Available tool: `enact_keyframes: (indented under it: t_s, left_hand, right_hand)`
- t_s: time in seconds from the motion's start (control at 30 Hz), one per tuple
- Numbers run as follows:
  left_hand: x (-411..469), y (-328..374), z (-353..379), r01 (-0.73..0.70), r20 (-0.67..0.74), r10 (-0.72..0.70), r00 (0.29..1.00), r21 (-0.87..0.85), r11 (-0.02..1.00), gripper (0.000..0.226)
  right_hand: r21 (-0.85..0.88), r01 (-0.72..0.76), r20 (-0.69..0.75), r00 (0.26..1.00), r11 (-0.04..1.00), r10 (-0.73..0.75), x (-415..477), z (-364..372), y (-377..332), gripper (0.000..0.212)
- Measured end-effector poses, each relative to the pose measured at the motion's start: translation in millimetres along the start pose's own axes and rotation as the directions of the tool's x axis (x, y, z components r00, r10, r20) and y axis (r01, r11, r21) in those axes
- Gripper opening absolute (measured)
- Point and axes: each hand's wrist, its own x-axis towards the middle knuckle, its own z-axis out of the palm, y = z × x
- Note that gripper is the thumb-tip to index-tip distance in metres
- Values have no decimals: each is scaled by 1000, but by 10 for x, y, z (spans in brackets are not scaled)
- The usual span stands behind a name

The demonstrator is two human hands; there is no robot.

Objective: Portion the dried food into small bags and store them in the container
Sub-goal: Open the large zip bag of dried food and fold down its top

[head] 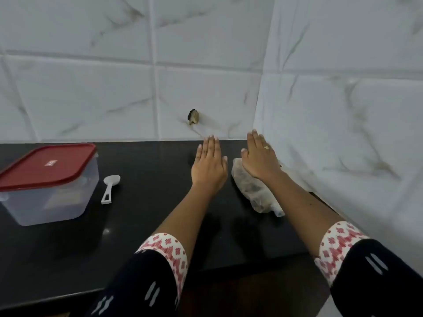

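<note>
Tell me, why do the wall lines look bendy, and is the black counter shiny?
Head view: the wide lens bows the joints of the white marble-look tile wall; a small glare spot shows on the glossy black counter; everything looks slightly soft.

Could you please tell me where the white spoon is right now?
In the head view, the spoon lies on the black counter at left, just right of the red-lidded container and apart from the left hand.
</note>
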Motion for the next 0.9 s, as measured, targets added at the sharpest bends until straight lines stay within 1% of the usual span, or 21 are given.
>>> enact_keyframes:
  t_s: [0.07, 0.13, 0.2, 0.27, 0.33, 0.4, 0.57, 0.67, 0.77, 0.83, 0.9]
  left_hand:
    - [-18, 70, 73, 33, 148, -32, 988, -7, 999, 57]
    - [-58, 130, 167, 58, 257, -50, 965, -26, 998, 55]
    - [-93, 185, 244, 85, 317, -58, 946, -73, 994, 53]
    - [-106, 217, 278, 113, 349, -74, 934, -91, 989, 51]
    - [-121, 243, 326, 130, 355, -80, 931, -117, 985, 46]
    - [-119, 256, 368, 131, 323, -79, 943, -141, 981, 40]
    - [-95, 235, 470, 147, 275, -88, 957, -202, 968, 36]
    - [-74, 216, 514, 161, 267, -94, 959, -243, 957, 37]
    - [-54, 197, 510, 210, 274, -130, 953, -287, 934, 36]
    - [-43, 146, 488, 243, 285, -155, 946, -306, 921, 37]
    - [-34, 44, 457, 271, 299, -178, 937, -304, 913, 39]
  right_hand:
    - [47, -62, 88, 995, 997, 57, -28, 40, 57, 55]
    - [64, -106, 182, 979, 992, 93, -63, 118, 114, 53]
    - [62, -136, 238, 964, 989, 118, -80, 187, 140, 50]
    - [44, -152, 252, 958, 987, 137, -85, 214, 151, 47]
    - [12, -155, 254, 956, 988, 147, -84, 242, 175, 44]
    - [-11, -165, 248, 955, 986, 162, -81, 252, 170, 43]
    - [-15, -168, 241, 956, 986, 166, 13, 414, 186, 35]
    - [11, -182, 234, 956, 983, 174, 62, 431, 169, 34]
    - [25, -174, 228, 960, 984, 164, 111, 421, 92, 34]
    - [49, -171, 247, 957, 984, 154, 141, 412, -7, 37]
    - [95, -176, 298, 944, 980, 141, 161, 399, -123, 40]
